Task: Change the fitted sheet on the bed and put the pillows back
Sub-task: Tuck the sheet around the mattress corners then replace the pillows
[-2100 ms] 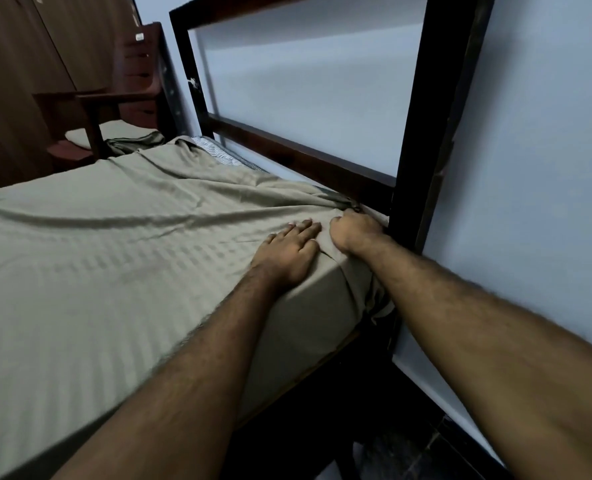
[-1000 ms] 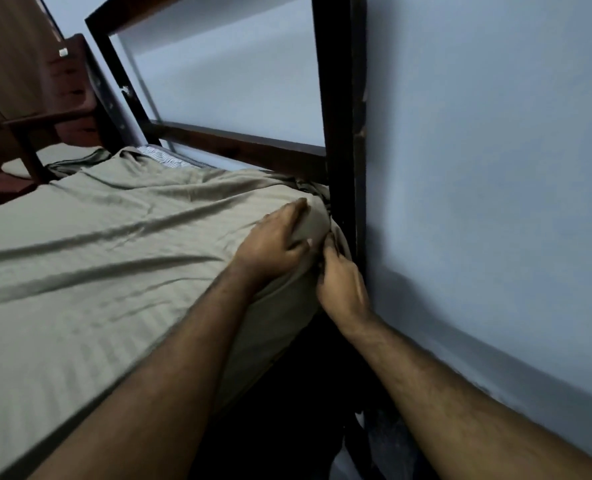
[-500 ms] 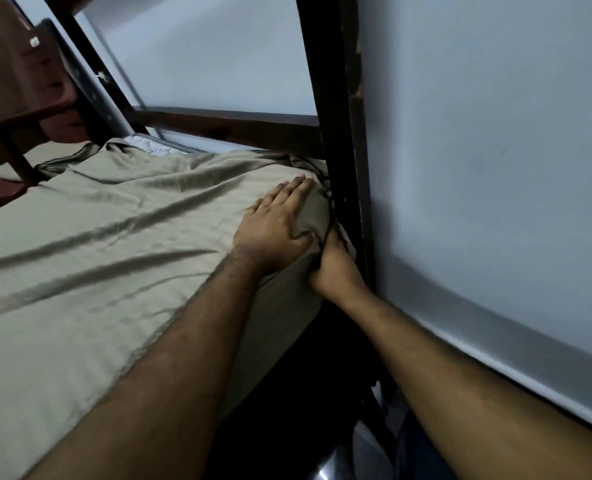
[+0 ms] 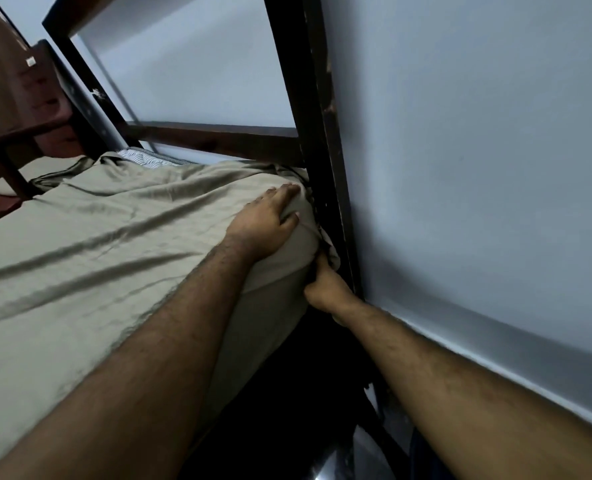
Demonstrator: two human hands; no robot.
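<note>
An olive-green fitted sheet [image 4: 90, 244] covers the mattress, wrinkled in long folds. My left hand [image 4: 265, 225] presses flat on the sheet at the near corner of the mattress, beside the dark bedpost [image 4: 325, 161]. My right hand [image 4: 324, 287] reaches under that corner and grips the sheet's edge, its fingers mostly hidden between the mattress and the post. At the far corner a striped bit of mattress [image 4: 142, 160] shows uncovered. No pillows are in view.
A dark wooden headboard frame [image 4: 211, 138] runs along the pale blue wall [image 4: 478, 168]. A reddish wooden chair [image 4: 28, 116] stands at the far left by brown cupboards. Dark floor space lies below the bed's edge.
My right hand has slid lower down the corner, from the top edge to under the mattress. My left hand stays pressed on the corner. My head has moved closer.
</note>
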